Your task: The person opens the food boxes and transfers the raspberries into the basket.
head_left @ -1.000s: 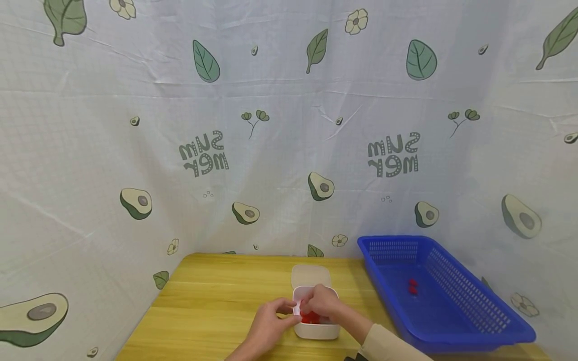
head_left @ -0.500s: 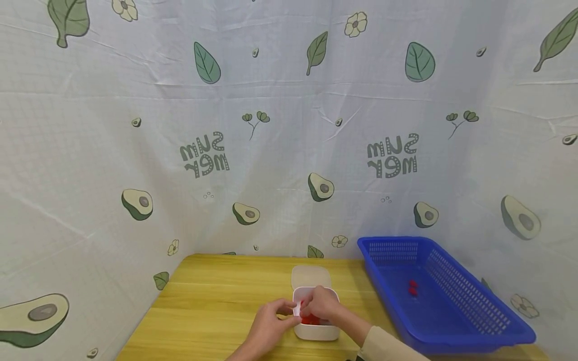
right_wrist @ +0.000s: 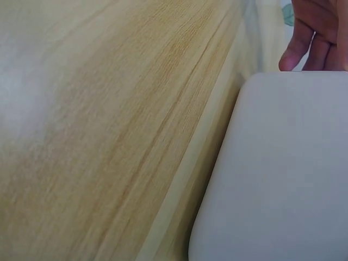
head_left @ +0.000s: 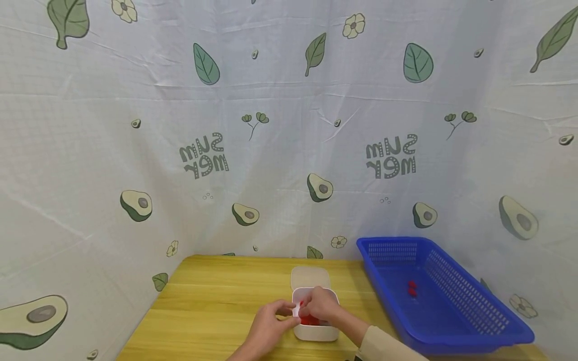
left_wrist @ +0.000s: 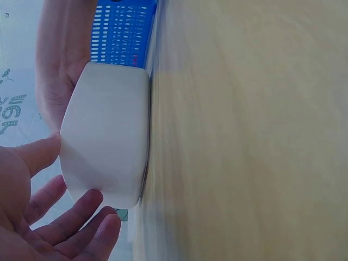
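Observation:
A small white box stands on the table with its lid folded back behind it. Inside lie red pieces, partly covered by the hands; their kind is too small to tell. My left hand holds the box at its left side, thumb at the near left corner of the rim. In the left wrist view, its fingers are around the box's corner. My right hand reaches down into the box from the right, curled fingers among the red pieces, seemingly pinching one; the fingertips are mostly hidden.
A blue plastic basket with slotted walls stands on the right of the wooden table. Small red pieces lie on its floor. A white curtain printed with avocados and leaves hangs behind the table and at its sides.
Both hands stay at the box. The right hand's fingers shift slightly over the red pieces, and less red shows beside its fingertips. The head view has moved very slightly.

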A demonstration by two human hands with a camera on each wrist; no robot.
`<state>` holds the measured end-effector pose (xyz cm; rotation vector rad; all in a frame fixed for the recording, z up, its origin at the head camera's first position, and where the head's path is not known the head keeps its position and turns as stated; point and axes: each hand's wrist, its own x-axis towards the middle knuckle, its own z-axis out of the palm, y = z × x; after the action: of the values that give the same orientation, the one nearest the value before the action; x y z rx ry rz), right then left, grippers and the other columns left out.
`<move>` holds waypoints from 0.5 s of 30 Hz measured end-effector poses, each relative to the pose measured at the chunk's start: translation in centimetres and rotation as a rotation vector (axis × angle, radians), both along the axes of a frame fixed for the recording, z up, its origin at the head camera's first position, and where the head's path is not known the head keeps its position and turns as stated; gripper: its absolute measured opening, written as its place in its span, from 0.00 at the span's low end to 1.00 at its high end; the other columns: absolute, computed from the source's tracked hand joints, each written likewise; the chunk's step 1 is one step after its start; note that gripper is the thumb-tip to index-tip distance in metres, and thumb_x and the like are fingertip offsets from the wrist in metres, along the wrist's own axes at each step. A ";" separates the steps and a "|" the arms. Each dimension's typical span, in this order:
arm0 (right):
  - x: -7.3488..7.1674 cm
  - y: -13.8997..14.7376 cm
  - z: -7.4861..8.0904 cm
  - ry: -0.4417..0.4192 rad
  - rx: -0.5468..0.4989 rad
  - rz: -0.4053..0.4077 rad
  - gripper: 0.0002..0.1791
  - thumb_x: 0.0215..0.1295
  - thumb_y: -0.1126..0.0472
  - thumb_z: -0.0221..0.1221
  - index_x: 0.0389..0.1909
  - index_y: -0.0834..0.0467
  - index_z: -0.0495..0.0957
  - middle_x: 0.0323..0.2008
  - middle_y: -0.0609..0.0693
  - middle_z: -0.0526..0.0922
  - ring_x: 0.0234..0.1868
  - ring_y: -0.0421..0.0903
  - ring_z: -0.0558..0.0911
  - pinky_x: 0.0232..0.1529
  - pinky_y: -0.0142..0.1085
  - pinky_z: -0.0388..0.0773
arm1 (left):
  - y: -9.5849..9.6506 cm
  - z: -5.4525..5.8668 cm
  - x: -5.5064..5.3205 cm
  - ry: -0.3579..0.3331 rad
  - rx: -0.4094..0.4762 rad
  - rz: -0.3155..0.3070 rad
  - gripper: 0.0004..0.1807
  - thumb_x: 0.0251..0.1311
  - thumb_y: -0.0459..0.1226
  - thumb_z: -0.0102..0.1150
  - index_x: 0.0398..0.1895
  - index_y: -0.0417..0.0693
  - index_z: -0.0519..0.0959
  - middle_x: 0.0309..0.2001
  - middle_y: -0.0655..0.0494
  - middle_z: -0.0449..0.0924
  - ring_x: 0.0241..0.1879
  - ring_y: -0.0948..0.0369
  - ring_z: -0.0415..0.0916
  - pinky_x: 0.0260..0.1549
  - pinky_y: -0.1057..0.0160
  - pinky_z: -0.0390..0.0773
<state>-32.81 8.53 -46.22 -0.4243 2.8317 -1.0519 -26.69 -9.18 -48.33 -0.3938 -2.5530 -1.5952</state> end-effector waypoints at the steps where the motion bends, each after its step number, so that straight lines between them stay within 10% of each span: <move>1: 0.0 0.0 0.0 0.003 -0.003 0.003 0.09 0.50 0.62 0.74 0.20 0.57 0.83 0.17 0.45 0.78 0.22 0.41 0.71 0.23 0.30 0.68 | 0.0 0.0 0.0 -0.002 0.001 0.001 0.17 0.57 0.43 0.73 0.48 0.46 0.84 0.41 0.54 0.87 0.43 0.56 0.82 0.41 0.57 0.84; 15: -0.1 0.2 0.3 -0.066 -0.030 -0.020 0.07 0.55 0.62 0.71 0.23 0.59 0.83 0.21 0.47 0.78 0.23 0.43 0.72 0.24 0.30 0.71 | 0.0 0.1 -0.1 -0.022 0.004 -0.001 0.17 0.57 0.43 0.73 0.48 0.47 0.84 0.41 0.55 0.87 0.43 0.58 0.82 0.41 0.57 0.85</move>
<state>-32.90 8.73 -45.93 -0.3574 2.7712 -1.0922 -26.81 -9.22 -48.22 -0.3792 -2.5660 -1.6130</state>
